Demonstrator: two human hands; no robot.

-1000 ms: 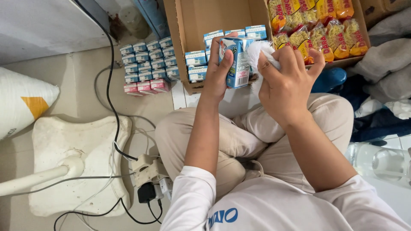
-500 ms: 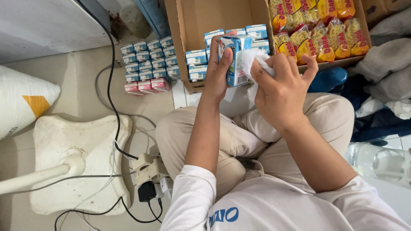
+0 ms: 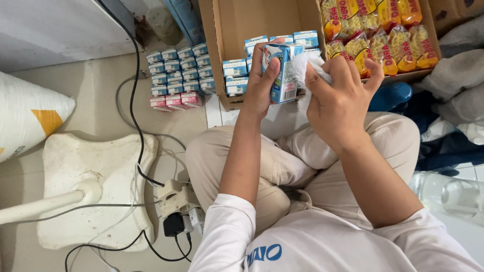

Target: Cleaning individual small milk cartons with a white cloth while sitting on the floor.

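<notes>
Above cardboard box (image 3: 242, 20), right hand (image 3: 340, 100) wiped lower down carton (image 3: 280, 73).

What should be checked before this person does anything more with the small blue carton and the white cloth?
1. Left hand has a firm grip on the blue carton: ok, fingers and thumb wrap its sides.
2. Right hand has the white cloth: ok, bunched under the fingers against the carton.
3. Carton upright: ok, only slightly tilted.
4. Carton sealed and dry: cannot tell, its top is partly hidden.
5. Room in the cardboard box for it: ok, bare bottom shows behind the packed cartons.
6. Power strip away from the hands: ok, it lies by the knee.
</notes>
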